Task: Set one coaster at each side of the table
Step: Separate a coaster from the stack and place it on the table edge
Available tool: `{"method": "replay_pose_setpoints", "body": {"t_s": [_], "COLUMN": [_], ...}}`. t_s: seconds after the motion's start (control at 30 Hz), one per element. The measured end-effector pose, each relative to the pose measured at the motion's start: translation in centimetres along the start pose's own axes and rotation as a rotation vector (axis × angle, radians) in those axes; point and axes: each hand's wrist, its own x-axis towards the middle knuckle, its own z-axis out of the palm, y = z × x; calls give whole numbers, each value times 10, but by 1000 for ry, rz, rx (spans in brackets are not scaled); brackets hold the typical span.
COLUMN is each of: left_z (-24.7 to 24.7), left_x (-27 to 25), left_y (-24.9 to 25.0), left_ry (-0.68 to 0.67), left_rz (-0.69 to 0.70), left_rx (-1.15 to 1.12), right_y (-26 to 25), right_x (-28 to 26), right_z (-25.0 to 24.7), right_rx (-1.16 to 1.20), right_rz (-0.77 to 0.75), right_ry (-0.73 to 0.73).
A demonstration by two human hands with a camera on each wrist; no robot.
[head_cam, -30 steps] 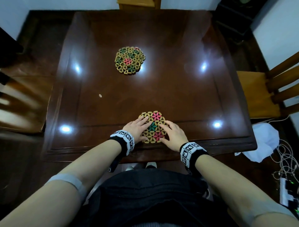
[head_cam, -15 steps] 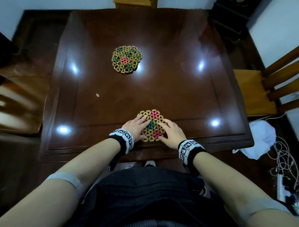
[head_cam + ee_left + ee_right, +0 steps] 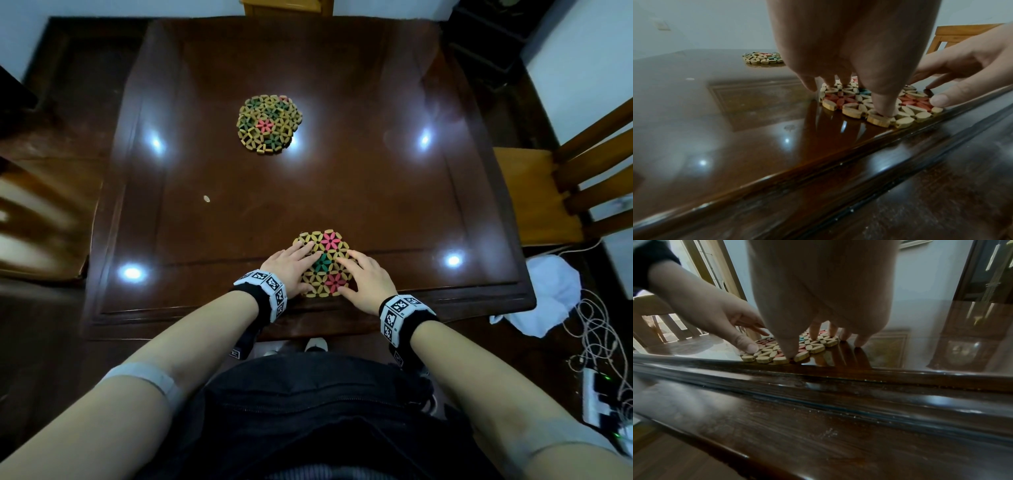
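A hexagonal coaster [image 3: 329,244] of tan wooden beads with pink and green flowers lies flat near the front edge of the dark wooden table [image 3: 342,188]. My left hand [image 3: 287,265] rests on its left side and my right hand [image 3: 364,275] on its right side. In the left wrist view the left hand's fingertips [image 3: 885,110] press down on the coaster [image 3: 857,104]. In the right wrist view the right thumb and fingers touch the coaster [image 3: 818,345]. A small stack of like coasters [image 3: 269,123] sits farther back, left of centre.
Wooden chairs stand at the right side [image 3: 534,198], the left side [image 3: 41,212] and the far side [image 3: 286,7] of the table. A white cloth [image 3: 548,294] and tangled cables [image 3: 596,342] lie on the floor at right. A small pale speck [image 3: 206,198] is on the tabletop.
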Motion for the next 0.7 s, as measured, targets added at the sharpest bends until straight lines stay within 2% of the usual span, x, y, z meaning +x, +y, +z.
{"method": "replay_pose_setpoints", "body": {"t_s": [0.7], "left_z": [3], "left_x": [2], "left_y": [-4], "left_ry": [24], "left_rz": [13], "left_rx": [-29], "right_y": [3], "right_x": [1], "right_z": [0], "right_rx": [-22], "right_rz": [-6], "right_ry": [-1]}}
